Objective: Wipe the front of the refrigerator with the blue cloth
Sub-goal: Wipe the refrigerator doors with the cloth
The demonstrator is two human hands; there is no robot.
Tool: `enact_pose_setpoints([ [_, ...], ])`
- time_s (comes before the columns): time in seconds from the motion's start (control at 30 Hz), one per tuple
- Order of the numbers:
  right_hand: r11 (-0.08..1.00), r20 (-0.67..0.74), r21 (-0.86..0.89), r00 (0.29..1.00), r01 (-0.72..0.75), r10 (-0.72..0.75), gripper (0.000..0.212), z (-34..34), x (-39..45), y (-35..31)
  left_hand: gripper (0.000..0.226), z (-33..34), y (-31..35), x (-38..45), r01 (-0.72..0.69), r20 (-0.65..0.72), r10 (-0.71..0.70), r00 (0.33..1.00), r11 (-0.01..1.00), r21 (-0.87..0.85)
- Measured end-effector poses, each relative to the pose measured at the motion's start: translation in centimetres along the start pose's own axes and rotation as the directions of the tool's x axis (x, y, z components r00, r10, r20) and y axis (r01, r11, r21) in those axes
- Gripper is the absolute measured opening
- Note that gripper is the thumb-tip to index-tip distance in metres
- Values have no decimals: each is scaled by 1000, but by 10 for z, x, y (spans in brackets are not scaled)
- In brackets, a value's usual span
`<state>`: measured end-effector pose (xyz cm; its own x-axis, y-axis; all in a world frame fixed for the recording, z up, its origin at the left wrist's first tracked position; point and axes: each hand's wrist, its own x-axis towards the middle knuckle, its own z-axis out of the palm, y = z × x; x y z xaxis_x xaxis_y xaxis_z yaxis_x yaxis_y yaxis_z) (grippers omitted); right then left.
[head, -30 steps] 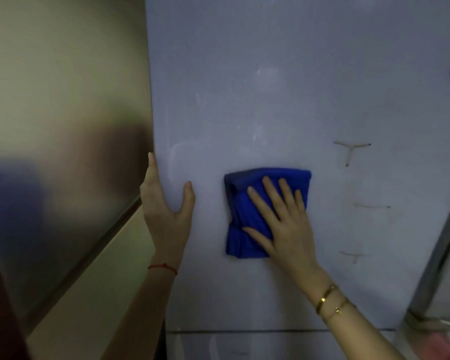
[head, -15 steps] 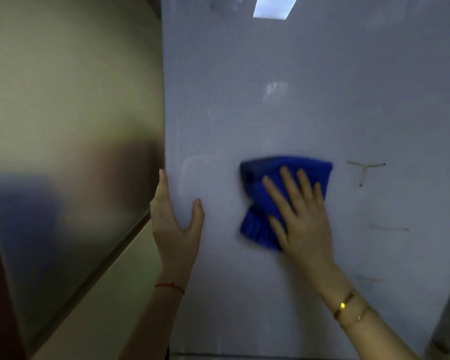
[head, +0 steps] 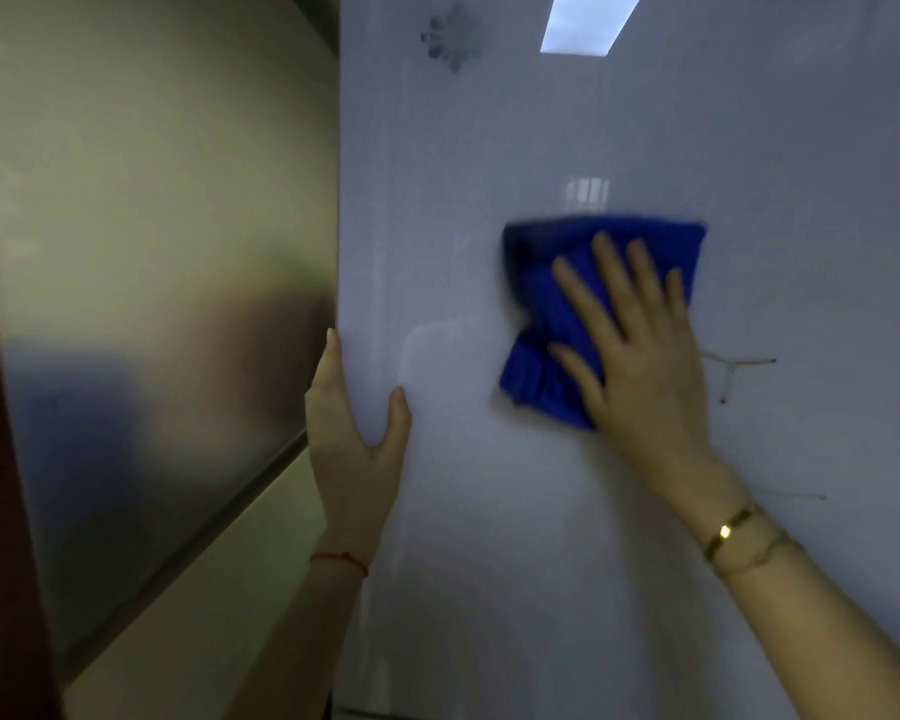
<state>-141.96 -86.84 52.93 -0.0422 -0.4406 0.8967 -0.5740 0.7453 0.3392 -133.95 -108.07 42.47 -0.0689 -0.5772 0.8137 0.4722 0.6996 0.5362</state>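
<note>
The glossy pale refrigerator front (head: 619, 537) fills the middle and right of the view. A folded blue cloth (head: 557, 314) lies flat against it at mid height. My right hand (head: 640, 356) presses on the cloth with fingers spread, palm covering its lower right part. My left hand (head: 354, 439) clasps the refrigerator's left edge, thumb on the front and fingers wrapped around the side. A brownish T-shaped mark (head: 733, 371) sits just right of my right hand, and a fainter streak (head: 796, 495) lies below it.
A brushed metal side panel (head: 152, 304) stands to the left of the refrigerator, with a beige surface (head: 204, 615) below it. A small snowflake emblem (head: 450, 37) sits near the top of the front. A ceiling light reflection (head: 588, 23) shows above.
My right hand has slid the blue cloth upward and a little to the right across the front. My left hand has kept its hold on the left edge.
</note>
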Motion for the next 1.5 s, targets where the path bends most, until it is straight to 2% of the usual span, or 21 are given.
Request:
enact_pose_setpoints([
  [0.13,981,-136,46,972,-189,194,54,-12,74,4,72,8,6,12,-46,-26,48,999,998,39],
  [0.2,991,-127,59,984,-117,124,55,-5,76,-18,71,10,6,14,-57,-35,59,998,997,51],
  [0.3,995,-18,67,997,73,-72,55,14,16,-50,71,11,5,15,-65,-29,67,997,995,76],
  [0.37,995,36,38,995,87,-88,55,17,-30,-45,72,10,4,14,-74,-20,76,997,993,89],
  [0.43,999,49,21,998,40,-41,55,11,-47,-21,73,10,5,13,-91,-20,94,995,991,95],
  [0.5,998,21,14,997,-69,68,55,3,-35,5,73,11,5,13,-95,-24,98,995,990,106],
  [0.57,967,-73,67,965,-246,251,53,-6,-4,24,73,12,5,12,-86,-31,90,996,991,103],
  [0.63,934,-134,111,926,-340,353,52,-11,19,26,74,13,6,12,-76,-33,80,996,992,97],
  [0.7,953,-122,101,947,-284,296,53,-9,11,17,74,13,4,11,-83,-27,86,996,991,104],
  [0.8,991,8,56,993,-119,119,57,9,-54,0,74,14,2,11,-102,-30,106,994,987,121],
  [0.87,996,82,0,992,-92,92,61,11,-94,9,73,14,3,11,-106,-37,112,993,985,132],
  [0.93,990,70,-26,987,-140,141,61,4,-94,34,72,15,4,11,-118,-45,126,991,982,148],
  [1.03,941,-70,66,939,-332,336,53,-13,-38,62,72,16,3,10,-118,-53,128,990,980,163],
  [1.1,924,-128,96,916,-371,381,52,-18,-1,62,72,17,3,10,-115,-65,127,990,979,168],
  [1.17,949,-120,75,942,-307,314,54,-13,3,43,71,18,3,9,-121,-69,134,989,978,172],
  [1.27,994,8,41,995,-96,96,56,6,-51,11,71,18,3,10,-124,-72,139,988,975,184],
  [1.33,1000,73,-7,997,-24,24,57,10,-89,11,70,21,4,8,-125,-77,144,987,969,212],
  [1.43,995,71,-19,992,-102,103,57,1,-85,40,67,28,9,0,-133,-103,166,981,953,271],
  [1.5,973,-20,31,973,-231,231,54,-9,-48,53,65,34,13,-6,-143,-106,185,977,937,319],
])
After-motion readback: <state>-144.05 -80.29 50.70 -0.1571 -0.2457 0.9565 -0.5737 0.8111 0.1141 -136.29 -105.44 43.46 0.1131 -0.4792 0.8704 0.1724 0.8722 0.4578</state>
